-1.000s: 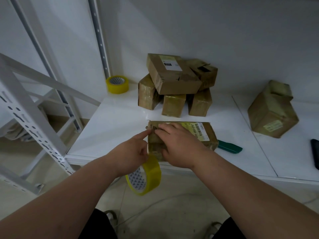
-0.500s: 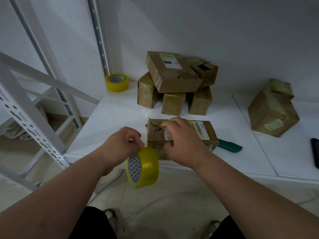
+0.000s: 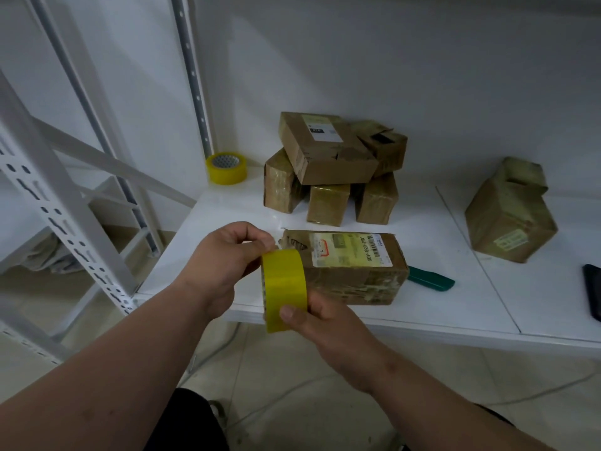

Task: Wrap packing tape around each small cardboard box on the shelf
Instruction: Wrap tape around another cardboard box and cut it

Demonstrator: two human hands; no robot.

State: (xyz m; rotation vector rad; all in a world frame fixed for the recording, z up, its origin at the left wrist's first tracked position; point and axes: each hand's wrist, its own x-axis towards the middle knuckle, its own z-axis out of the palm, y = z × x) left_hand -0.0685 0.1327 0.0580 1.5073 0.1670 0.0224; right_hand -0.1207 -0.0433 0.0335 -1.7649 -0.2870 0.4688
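Hands at white shelf [image 3: 422, 320] edge: right hand [image 3: 320, 315] grips yellow packing tape roll [image 3: 284, 288] from below, left hand [image 3: 224, 262] pinches roll's top edge. Labelled brown cardboard box [image 3: 351, 266] lies just behind roll; more boxes stacked beyond.

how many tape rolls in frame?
2. One yellow roll held in both hands at the shelf's front edge, beside the near box. A second roll lies flat at the shelf's back left corner. The box pile could hide more.
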